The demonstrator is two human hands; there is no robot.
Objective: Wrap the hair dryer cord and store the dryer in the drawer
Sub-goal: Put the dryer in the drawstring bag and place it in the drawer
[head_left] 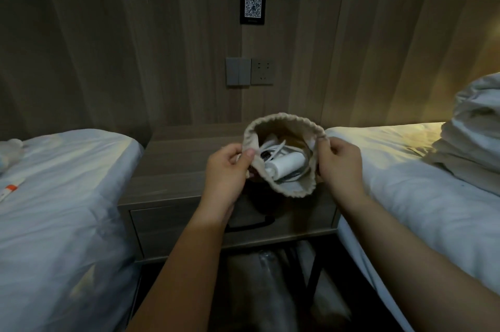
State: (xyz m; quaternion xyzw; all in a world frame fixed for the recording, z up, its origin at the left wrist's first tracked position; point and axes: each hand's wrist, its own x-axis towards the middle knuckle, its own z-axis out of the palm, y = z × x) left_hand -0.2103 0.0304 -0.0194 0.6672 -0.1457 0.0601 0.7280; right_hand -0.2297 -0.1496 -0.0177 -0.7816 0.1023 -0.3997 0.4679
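A white hair dryer (286,163) lies inside a beige drawstring bag (284,122), with its white cord (273,148) looped around it. The bag's mouth faces me and is held wide above the wooden nightstand (173,164). My left hand (227,169) pinches the left rim of the bag. The right rim is gripped by my right hand (339,166). Below the bag, the nightstand drawer (167,223) is shut, and its dark handle (254,225) shows between my forearms.
White beds flank the nightstand: one on the left (62,196), one on the right (422,196) with a bunched duvet (476,126). A switch and socket panel (250,71) sits on the wooden headboard wall, with a QR code sign (253,3) above it.
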